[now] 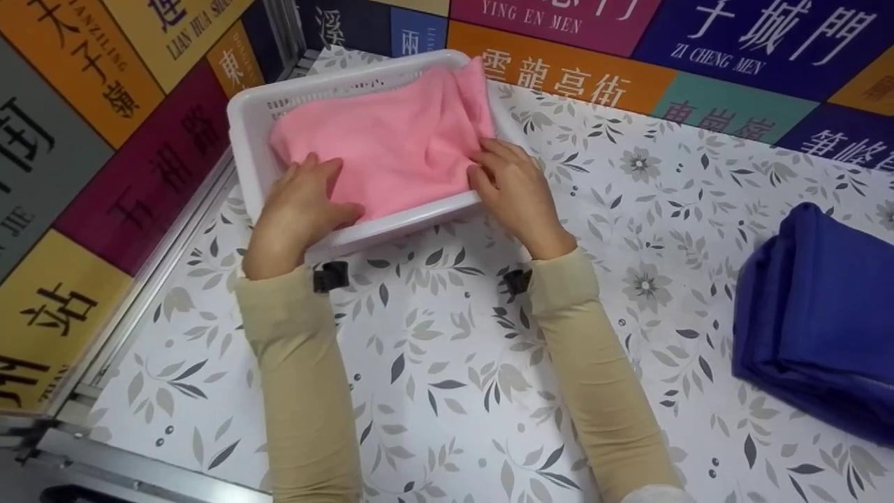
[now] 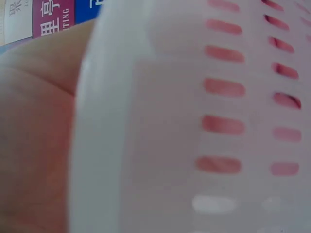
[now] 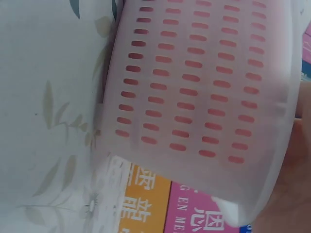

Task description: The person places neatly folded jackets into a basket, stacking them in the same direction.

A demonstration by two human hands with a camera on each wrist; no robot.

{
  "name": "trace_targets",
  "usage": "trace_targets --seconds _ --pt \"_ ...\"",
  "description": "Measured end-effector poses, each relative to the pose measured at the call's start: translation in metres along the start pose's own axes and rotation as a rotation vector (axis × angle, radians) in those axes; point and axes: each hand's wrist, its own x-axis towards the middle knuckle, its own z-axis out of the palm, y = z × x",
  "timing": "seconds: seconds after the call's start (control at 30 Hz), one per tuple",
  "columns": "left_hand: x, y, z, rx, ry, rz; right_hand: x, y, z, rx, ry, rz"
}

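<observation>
The pink cloth (image 1: 391, 140) lies in the basket (image 1: 419, 214) on the counter (image 1: 433, 363). The left hand (image 1: 297, 209) rests on it, fingers loose; the right hand (image 1: 517, 185) touches its side, maybe pinching, I can't tell. Best to press softly and smooth the bumps.

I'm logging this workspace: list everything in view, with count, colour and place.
basket: one, white, far end, left of centre
cloth: one, pink, inside basket
folded fabric: one, blue, right edge
floral tabletop: one, white and grey, under basket
lettered panels: several, multicoloured, behind and left
metal framing: several pieces, silver, left
unclear object: one, black, lower-left corner
wrist devices: two, black, by cuffs
sleeves: two, beige, forearms
left hand: one, at basket's near-left, touching cloth
right hand: one, at basket's right, touching cloth
</observation>
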Motion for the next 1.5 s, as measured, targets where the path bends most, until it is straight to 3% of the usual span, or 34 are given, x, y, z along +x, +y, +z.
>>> trace_targets --seconds 0.27,0.47,0.73,0.93,1.17,1.5 --pt "-0.005 0.017 -0.002 -0.048 0.103 0.145 -0.011 0.004 -0.017 0.299 0.079 -0.101" --pt "-0.012 0.031 -0.005 -0.060 0.153 0.211 -0.024 -0.002 -0.033 0.358 0.126 -0.157" --pt "-0.023 0.047 -0.003 -0.019 0.201 0.279 -0.050 -0.024 -0.068 0.377 0.171 -0.223" --pt "-0.026 0.059 0.001 0.017 0.165 0.321 -0.070 -0.033 -0.091 0.347 0.207 -0.276" --pt "-0.027 0.065 0.004 0.043 0.125 0.358 -0.091 -0.015 -0.102 0.287 0.250 -0.343" --pt "-0.027 0.075 0.015 0.076 0.039 0.384 -0.125 0.014 -0.126 0.177 0.248 -0.328"
